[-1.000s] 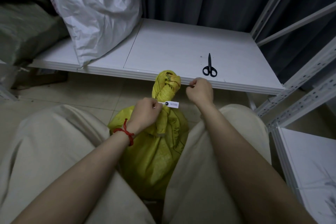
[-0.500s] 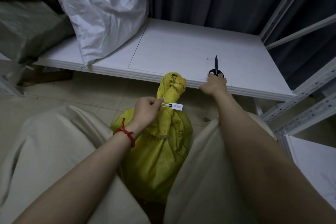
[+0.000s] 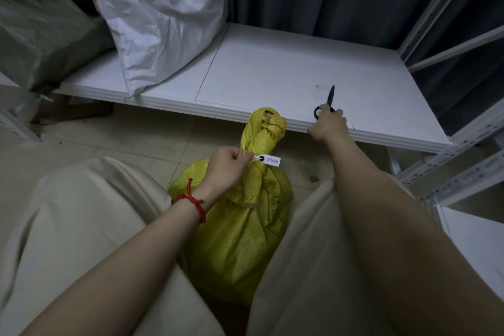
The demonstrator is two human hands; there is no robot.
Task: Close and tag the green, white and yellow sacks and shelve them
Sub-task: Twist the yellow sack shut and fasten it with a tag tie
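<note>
Yellow woven sack upright on tiled floor at 6 o'clock of frame, between the seated person's knees. Neck twisted and knotted at top, knot just below front edge of shelf. White numbered tag at the neck, under the knot, at 3 o'clock of left hand. Left hand: thumb and forefinger pinching the tag's thin strap; red cord round wrist. Right hand at 1 o'clock of knot, on front lip of white shelf, fingers curled over handle loops of black scissors. Blades together, flat on board, pointing to 12 o'clock. White sack leaning on shelf at 11 o'clock, well apart from scissors. Green sack just beside it at 10 o'clock. Digits on tag upside down, not legible with certainty
</note>
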